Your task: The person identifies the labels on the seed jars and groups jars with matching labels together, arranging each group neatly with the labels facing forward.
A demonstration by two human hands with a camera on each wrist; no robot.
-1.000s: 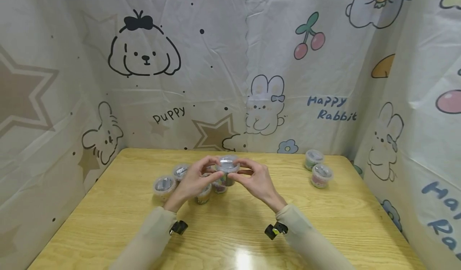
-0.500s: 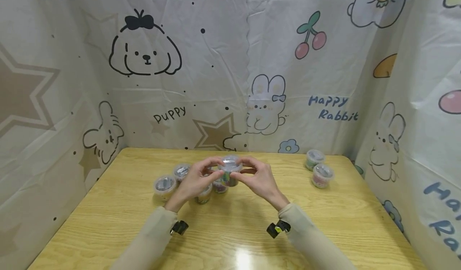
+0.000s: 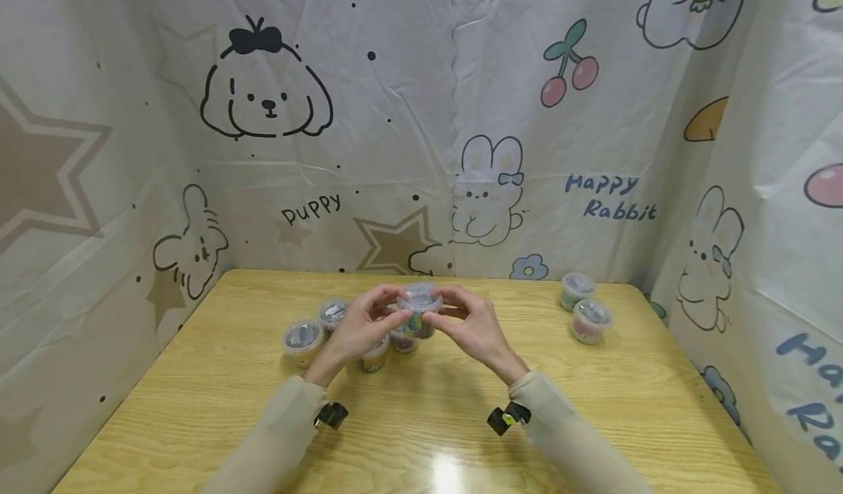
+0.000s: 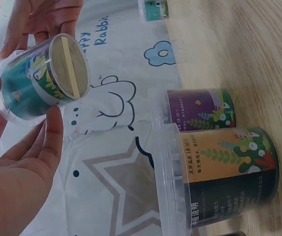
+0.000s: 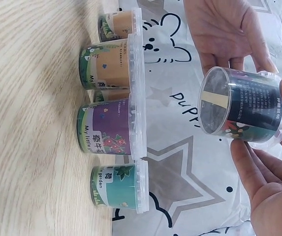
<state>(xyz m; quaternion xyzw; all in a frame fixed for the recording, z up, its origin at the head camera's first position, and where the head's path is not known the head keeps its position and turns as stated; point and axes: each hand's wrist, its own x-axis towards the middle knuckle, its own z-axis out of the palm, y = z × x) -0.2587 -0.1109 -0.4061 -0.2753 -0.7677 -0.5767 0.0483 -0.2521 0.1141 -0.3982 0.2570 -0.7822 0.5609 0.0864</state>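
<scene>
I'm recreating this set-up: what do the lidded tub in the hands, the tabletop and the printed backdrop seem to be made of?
Lidded tub: probably clear, glossy plastic; its base looks see-through.
Tabletop: wood or wood-look laminate, fairly shiny; grain and light glare show.
Printed backdrop: likely matte cloth, though perhaps thin plastic sheeting; it hangs in folds and creases.

Soft, even light fills the head view, with a white glare spot on the table [image 3: 421,421] at the bottom edge and faint shadows. The held tub [image 3: 420,307] glints on top, its label [image 3: 415,323] blurred. Wide-angle distortion stretches the cloth [image 3: 784,260] at the sides. The left wrist view is greyer, the right wrist's brighter.
</scene>
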